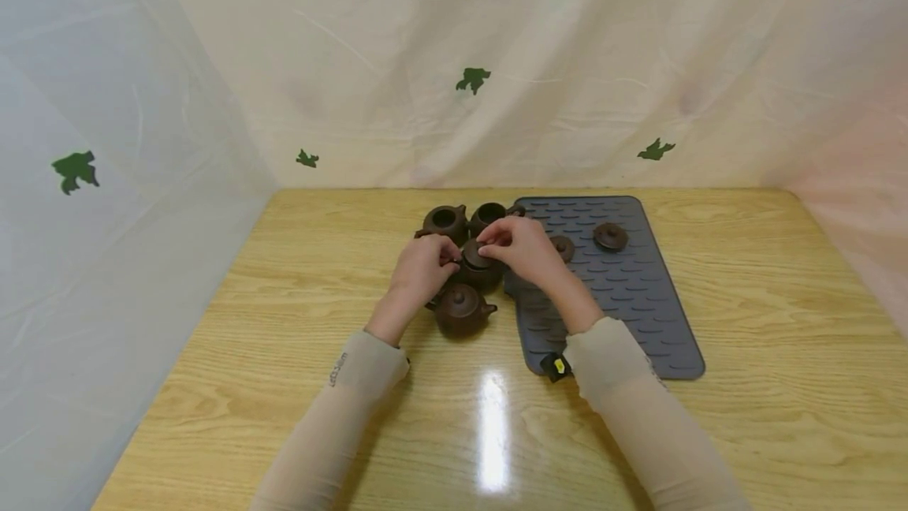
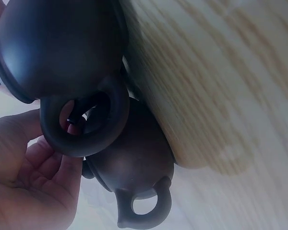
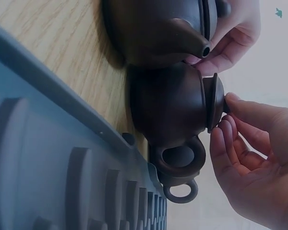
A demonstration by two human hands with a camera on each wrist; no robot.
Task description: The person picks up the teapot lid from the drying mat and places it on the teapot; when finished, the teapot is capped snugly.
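A dark brown clay teapot [image 1: 482,279] stands in the middle of a small cluster. My right hand [image 1: 526,252] pinches the knob of its lid [image 3: 215,103], which sits tilted at the mouth in the right wrist view. At the opposite side, my left hand [image 1: 420,268] holds the teapot's spout between thumb and fingers, partly hidden behind another pot's handle [image 2: 84,143] in the left wrist view. Nearest me is a lidded teapot [image 1: 461,318], its spout pointing right. Behind are two lidless teapots, one at left [image 1: 444,221] and one at right [image 1: 489,214].
A grey ridged mat [image 1: 624,306] lies right of the pots. On it are two loose lids, one [image 1: 563,248] beside my right hand and another [image 1: 611,236] farther right. A black item with a yellow mark [image 1: 556,367] shows by my right sleeve.
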